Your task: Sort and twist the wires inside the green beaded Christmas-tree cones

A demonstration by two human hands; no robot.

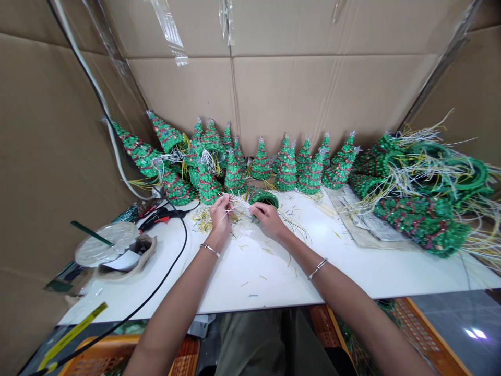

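Both hands meet over the middle of the white table, with a bunch of thin white wires (239, 201) stretched between them. My left hand (221, 213) is closed with the wires at its fingertips. My right hand (267, 216) pinches the other side of the bunch between thumb and finger. Just behind my right hand a small green Christmas tree (263, 196) lies on its side, its hollow base facing me. The wires seem to come from that base, though the hand partly hides this. Beneath my left hand is a pile of yellow and white wire clippings (203, 221).
Small decorated trees (286, 172) stand in a row along the cardboard wall (282, 94). More trees with loose wires (425, 219) are heaped at the right. A black-and-orange tool (158, 218), a plastic lid (107, 243) and a black cable (180, 250) occupy the left. Orange crates (430, 329) sit below.
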